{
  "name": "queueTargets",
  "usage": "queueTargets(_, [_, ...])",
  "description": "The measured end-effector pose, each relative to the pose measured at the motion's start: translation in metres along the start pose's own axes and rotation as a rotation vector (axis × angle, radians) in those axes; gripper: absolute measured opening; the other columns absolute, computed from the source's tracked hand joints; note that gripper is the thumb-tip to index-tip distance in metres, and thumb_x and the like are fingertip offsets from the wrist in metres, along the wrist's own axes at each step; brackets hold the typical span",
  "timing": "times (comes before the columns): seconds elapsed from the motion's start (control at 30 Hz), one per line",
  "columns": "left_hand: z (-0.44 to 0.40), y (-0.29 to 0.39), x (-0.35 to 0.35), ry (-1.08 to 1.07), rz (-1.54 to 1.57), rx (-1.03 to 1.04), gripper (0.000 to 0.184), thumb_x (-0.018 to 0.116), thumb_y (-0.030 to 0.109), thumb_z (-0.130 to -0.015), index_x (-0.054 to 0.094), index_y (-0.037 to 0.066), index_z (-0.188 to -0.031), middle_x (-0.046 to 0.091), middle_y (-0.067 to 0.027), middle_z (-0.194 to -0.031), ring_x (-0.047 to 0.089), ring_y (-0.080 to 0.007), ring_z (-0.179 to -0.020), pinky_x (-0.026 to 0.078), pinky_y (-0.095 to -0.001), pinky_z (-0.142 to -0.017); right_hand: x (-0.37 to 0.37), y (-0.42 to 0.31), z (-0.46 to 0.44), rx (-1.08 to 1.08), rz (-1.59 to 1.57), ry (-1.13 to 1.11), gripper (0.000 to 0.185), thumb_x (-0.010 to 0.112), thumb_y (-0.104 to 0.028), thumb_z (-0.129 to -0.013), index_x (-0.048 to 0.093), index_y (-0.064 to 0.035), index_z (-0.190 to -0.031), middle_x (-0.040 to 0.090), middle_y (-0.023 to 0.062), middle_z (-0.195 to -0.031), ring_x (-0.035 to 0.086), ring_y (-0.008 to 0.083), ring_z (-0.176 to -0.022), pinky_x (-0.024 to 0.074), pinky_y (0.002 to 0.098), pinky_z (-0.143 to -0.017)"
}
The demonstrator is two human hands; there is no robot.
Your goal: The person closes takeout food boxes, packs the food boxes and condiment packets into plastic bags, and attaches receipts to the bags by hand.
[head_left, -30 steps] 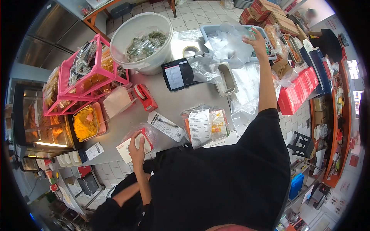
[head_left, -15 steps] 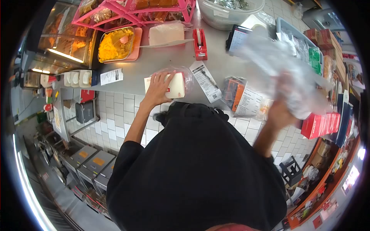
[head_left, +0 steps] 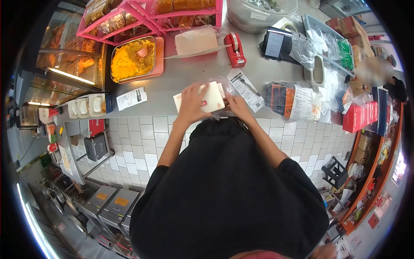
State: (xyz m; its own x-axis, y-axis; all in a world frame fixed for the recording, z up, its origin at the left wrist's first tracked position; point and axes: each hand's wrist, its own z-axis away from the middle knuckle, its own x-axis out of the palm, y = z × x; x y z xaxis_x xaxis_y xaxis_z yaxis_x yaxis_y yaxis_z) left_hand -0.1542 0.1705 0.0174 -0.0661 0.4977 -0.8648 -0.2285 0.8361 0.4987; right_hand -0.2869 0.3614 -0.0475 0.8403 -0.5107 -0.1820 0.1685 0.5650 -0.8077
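Note:
At the front edge of the metal table, my left hand (head_left: 191, 103) grips a cream box (head_left: 212, 99) with a small red mark, its fingers over the top. My right hand (head_left: 238, 106) is at the box's right side with its fingers bent together; what they pinch is too small to make out. Clear plastic (head_left: 225, 83) shows behind and beside the box. A printed slip with a pen (head_left: 245, 88) lies just right of my hands. Farther right is a clear bag with a printed receipt (head_left: 302, 103) on it. A red tape dispenser (head_left: 235, 51) stands behind the slip.
Pink baskets (head_left: 161, 33) of packets stand at the back left, near a tray of yellow food (head_left: 133, 59). A dark tablet (head_left: 276, 43), a metal container (head_left: 318, 71) and a blue tray (head_left: 308, 26) are at the right. Another person's blurred head shows at the far right.
My right hand, earlier at the blue tray and then moving with clear plastic, is now beside the box. The box is tilted up in my left hand. The view has shifted.

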Motion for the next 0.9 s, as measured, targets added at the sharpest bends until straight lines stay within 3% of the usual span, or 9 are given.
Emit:
queueTargets(0.07, [-0.007,0.015,0.007,-0.091,-0.119,0.005,0.120,0.090,0.044,-0.050,0.037,0.016,-0.154,0.044,-0.0145,-0.144,0.040,-0.0363,-0.133,0.032,-0.0528,-0.111,-0.019,-0.022,0.018,0.041,0.401,0.251,0.060,0.053,-0.050,-0.100,0.066,0.0054,-0.118,0.073,0.0212,-0.104,0.070,0.0335,-0.102,0.0525,0.0388,-0.089])
queueTargets(0.3, [0.004,0.003,0.003,0.349,0.173,0.099,0.100,0.085,0.043,-0.068,0.041,0.006,-0.150,0.049,-0.0161,-0.142,0.043,-0.0381,-0.134,0.030,-0.0498,-0.114,0.003,0.035,-0.072,-0.047,0.154,0.391,0.065,0.062,-0.049,-0.093,0.059,0.0052,-0.128,0.071,0.0239,-0.108,0.071,0.0324,-0.097,0.0539,0.0412,-0.084])
queueTargets(0.37, [0.025,-0.054,0.055,0.685,0.440,-0.322,0.066,0.074,0.034,-0.089,0.049,-0.001,-0.140,0.052,-0.0193,-0.141,0.046,-0.0335,-0.132,0.033,-0.0445,-0.113,-0.001,0.009,-0.071,0.065,0.103,0.247,0.072,0.061,-0.052,-0.092,0.057,0.0097,-0.129,0.067,0.0278,-0.117,0.067,0.0332,-0.107,0.0516,0.0423,-0.091])
queueTargets(0.43, [0.045,-0.126,0.089,0.605,0.818,-0.734,0.055,0.060,0.036,-0.100,0.051,-0.004,-0.136,0.061,-0.0142,-0.126,0.059,-0.0224,-0.113,0.049,-0.0368,-0.094,-0.006,0.030,-0.112,0.232,-0.080,-0.036,0.075,0.064,-0.050,-0.090,0.056,0.0152,-0.127,0.059,0.0308,-0.131,0.057,0.0334,-0.125,0.0460,0.0422,-0.103])
queueTargets(0.47, [0.059,-0.182,0.107,0.205,1.278,-0.730,0.047,0.059,0.037,-0.101,0.055,0.000,-0.129,0.065,-0.0107,-0.116,0.061,-0.0168,-0.105,0.053,-0.0337,-0.083,-0.001,0.005,-0.085,0.090,-0.018,0.232,0.067,0.066,-0.043,-0.088,0.059,0.0142,-0.123,0.062,0.0277,-0.129,0.059,0.0308,-0.120,0.0482,0.0429,-0.099])
queueTargets(0.53, [0.057,-0.120,0.077,0.146,1.192,-0.920,0.030,0.057,0.029,-0.101,0.058,0.004,-0.117,0.066,-0.0099,-0.109,0.063,-0.0166,-0.103,0.055,-0.0347,-0.078,0.007,0.030,-0.103,-0.182,-0.202,0.317,0.037,0.074,-0.031,-0.086,0.069,0.0007,-0.104,0.070,0.0093,-0.098,0.063,0.0166,-0.091,0.0511,0.0340,-0.080])
queueTargets(0.63, [0.066,-0.128,0.095,0.353,1.191,-0.614,0.026,0.057,0.022,-0.102,0.054,0.000,-0.117,0.065,-0.0117,-0.111,0.063,-0.0193,-0.105,0.053,-0.0351,-0.084,0.007,0.014,-0.077,-0.447,-0.668,0.197,0.019,0.070,-0.015,-0.094,0.059,-0.0077,-0.080,0.060,-0.0044,-0.079,0.054,0.0033,-0.078,0.0452,0.0223,-0.069])
queueTargets(0.73, [0.072,-0.121,0.098,0.568,1.039,-0.579,0.027,0.057,0.023,-0.103,0.051,0.000,-0.116,0.064,-0.0139,-0.111,0.062,-0.0204,-0.107,0.050,-0.0327,-0.093,0.003,0.012,-0.060,-0.539,-0.275,0.343,0.024,0.065,-0.028,-0.097,0.058,-0.0045,-0.097,0.065,0.0065,-0.086,0.062,0.0166,-0.080,0.0502,0.0329,-0.075])
queueTargets(0.9, [0.085,-0.104,0.118,0.453,1.295,-0.573,0.046,0.056,0.036,-0.103,0.051,-0.003,-0.128,0.062,-0.0199,-0.119,0.061,-0.0237,-0.111,0.052,-0.0340,-0.090,0.002,0.008,-0.030,-0.306,0.124,0.422,0.034,0.058,-0.032,-0.099,0.051,-0.0047,-0.118,0.068,0.0215,-0.098,0.066,0.0407,-0.093,0.0507,0.0465,-0.083])
